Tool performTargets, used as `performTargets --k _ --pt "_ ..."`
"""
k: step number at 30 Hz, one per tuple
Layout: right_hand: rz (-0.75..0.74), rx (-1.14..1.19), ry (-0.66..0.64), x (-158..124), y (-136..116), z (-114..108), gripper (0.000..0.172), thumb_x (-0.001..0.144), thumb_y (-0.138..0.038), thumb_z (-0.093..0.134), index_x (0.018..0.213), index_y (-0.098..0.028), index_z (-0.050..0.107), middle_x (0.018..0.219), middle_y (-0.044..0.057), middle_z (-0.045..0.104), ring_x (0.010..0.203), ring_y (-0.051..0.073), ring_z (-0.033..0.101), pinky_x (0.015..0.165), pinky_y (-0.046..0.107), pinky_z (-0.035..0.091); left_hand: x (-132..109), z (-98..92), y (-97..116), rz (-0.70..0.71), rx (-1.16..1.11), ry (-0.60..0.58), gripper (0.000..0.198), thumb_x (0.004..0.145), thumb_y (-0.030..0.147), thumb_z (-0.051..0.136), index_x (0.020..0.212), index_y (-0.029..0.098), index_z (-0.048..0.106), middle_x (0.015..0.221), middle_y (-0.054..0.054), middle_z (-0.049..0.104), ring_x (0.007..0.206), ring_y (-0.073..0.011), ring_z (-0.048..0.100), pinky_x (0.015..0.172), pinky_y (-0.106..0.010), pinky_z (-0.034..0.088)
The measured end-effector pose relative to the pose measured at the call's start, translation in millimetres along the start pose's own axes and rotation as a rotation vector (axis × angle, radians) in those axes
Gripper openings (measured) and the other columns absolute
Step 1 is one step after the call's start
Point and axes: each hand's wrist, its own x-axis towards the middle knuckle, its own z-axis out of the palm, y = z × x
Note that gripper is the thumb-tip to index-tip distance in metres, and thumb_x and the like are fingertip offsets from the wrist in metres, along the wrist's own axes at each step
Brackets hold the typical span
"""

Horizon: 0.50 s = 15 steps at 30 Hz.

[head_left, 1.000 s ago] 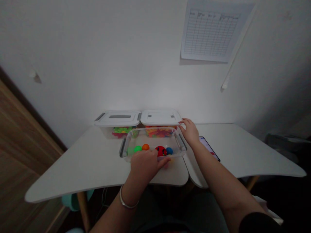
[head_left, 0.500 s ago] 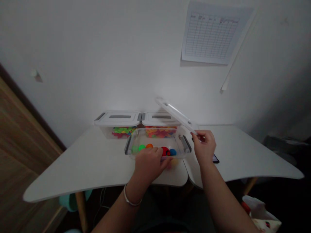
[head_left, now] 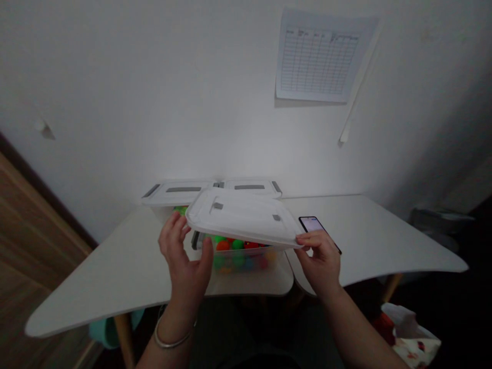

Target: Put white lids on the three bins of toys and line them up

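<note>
white rectangular lid point(head_left: 242, 218), 2 grey tabs, tilted

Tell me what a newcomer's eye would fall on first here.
The white lid stands out first, held at table centre between the left hand and right hand, just above a clear box of coloured balls. Behind it, a lidded box and a second lidded box stand against the wall. A phone lies to the right, and a printed sheet hangs on the wall above.
</note>
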Motion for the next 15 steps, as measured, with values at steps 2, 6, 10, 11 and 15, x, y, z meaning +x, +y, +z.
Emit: performTargets --k 2,6,10,11,15 --pt "-0.03 -0.016 -0.022 1 -1 3 0.014 0.082 -0.016 0.07 0.083 -0.027 0.062 0.078 0.001 0.069 0.069 0.017 0.063 0.052 0.029 0.05 3 -2.8 -8 -0.029 0.024 -0.022 0.06 0.086 0.028 0.06 0.14 0.026 0.036 0.147 -0.016 0.036 0.14 -0.0279 0.037 0.102 -0.043 0.049" --pt "-0.041 -0.009 -0.05 5 -4 5 0.014 0.082 -0.015 0.07 0.082 -0.026 0.061 0.079 0.0 0.07 0.07 0.016 0.063 0.054 0.029 0.049 9 -7.9 -23 -0.097 0.051 -0.135 0.048 0.084 0.026 0.058 0.131 0.023 0.047 0.139 -0.014 0.051 0.134 -0.027 0.046 0.112 -0.049 0.038" --pt "0.037 0.014 -0.029 7 -9 2 0.013 0.081 -0.018 0.071 0.088 -0.026 0.064 0.087 0.003 0.07 0.071 0.016 0.062 0.057 0.03 0.05 9 -7.9 -30 -0.306 -0.136 -0.242 0.029 0.084 0.028 0.055 0.111 0.021 0.055 0.13 -0.012 0.061 0.125 -0.0258 0.056 0.105 -0.045 0.045" --pt "0.051 0.018 -0.025 7 -10 1 0.013 0.081 -0.018 0.071 0.09 -0.026 0.065 0.091 0.004 0.071 0.076 0.017 0.063 0.059 0.03 0.051 8 -7.4 -29 -0.337 -0.172 -0.222 0.024 0.084 0.03 0.056 0.106 0.021 0.056 0.129 -0.012 0.063 0.124 -0.0257 0.056 0.104 -0.045 0.046" --pt "0.157 0.052 -0.004 7 -14 -2 0.026 0.085 -0.02 0.065 0.11 -0.028 0.065 0.115 0.008 0.07 0.105 0.022 0.065 0.077 0.036 0.056 5 -6.4 -18 -0.369 -0.217 -0.081 0.018 0.085 0.029 0.057 0.102 0.022 0.055 0.127 -0.01 0.066 0.121 -0.0233 0.06 0.104 -0.042 0.045"
